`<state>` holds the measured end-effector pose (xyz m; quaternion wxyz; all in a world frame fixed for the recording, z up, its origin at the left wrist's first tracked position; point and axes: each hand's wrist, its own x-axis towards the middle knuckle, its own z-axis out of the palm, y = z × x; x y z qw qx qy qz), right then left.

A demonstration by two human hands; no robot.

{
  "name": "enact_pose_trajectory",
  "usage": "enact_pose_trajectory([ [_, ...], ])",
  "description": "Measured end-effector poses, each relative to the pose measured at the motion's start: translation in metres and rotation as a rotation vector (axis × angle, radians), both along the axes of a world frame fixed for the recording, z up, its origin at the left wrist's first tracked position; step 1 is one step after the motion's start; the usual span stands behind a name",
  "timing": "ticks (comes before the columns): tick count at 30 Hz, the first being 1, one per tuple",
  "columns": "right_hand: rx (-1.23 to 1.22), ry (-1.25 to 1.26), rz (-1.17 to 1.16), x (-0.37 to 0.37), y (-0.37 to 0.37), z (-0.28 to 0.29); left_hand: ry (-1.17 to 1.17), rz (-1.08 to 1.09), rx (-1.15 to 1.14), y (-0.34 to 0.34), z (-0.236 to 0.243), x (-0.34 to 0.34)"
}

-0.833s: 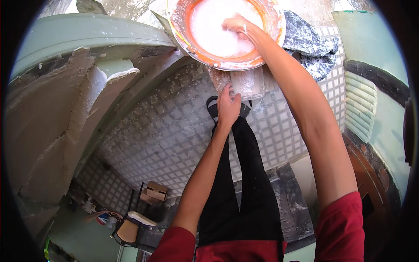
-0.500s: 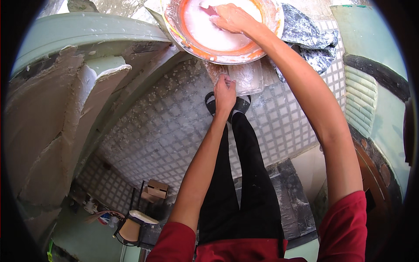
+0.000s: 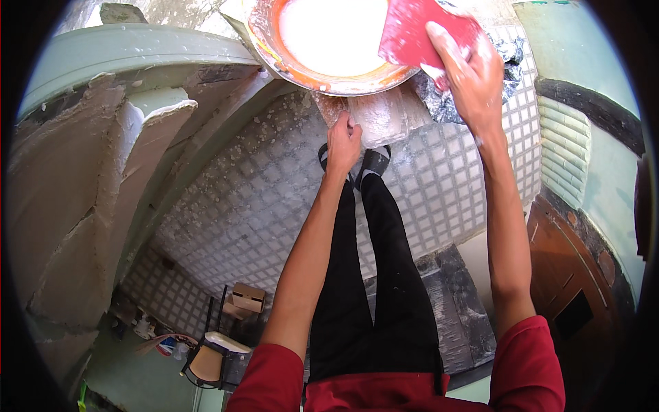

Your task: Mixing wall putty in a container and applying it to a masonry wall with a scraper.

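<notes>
Red scraper (image 3: 415,33), flecked with white, is held in the firmly pinched right hand (image 3: 473,82), at the right rim of the orange basin (image 3: 343,84) with its white contents (image 3: 329,38). Nearer and to the left, the left hand (image 3: 343,144) curls narrow by a plastic-covered block (image 3: 386,115); whether it grips anything, I cannot tell.

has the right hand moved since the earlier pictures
Yes: the right hand, holding a flat red piece, has moved rightward, from over the orange basin to its right side.
</notes>
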<state>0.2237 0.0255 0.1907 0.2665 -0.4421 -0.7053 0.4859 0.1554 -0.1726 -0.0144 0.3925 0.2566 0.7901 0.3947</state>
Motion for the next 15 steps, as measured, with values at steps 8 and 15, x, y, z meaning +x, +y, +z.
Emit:
enact_pose_trajectory([
  [8, -0.154, 0.014, -0.227, 0.074, -0.06, -0.022, -0.068, -0.01, -0.007, -0.014, 0.012, 0.0],
  [15, -0.21, -0.102, -0.206, 0.092, -0.097, -0.031, -0.121, 0.019, 0.05, -0.035, 0.031, 0.011],
])
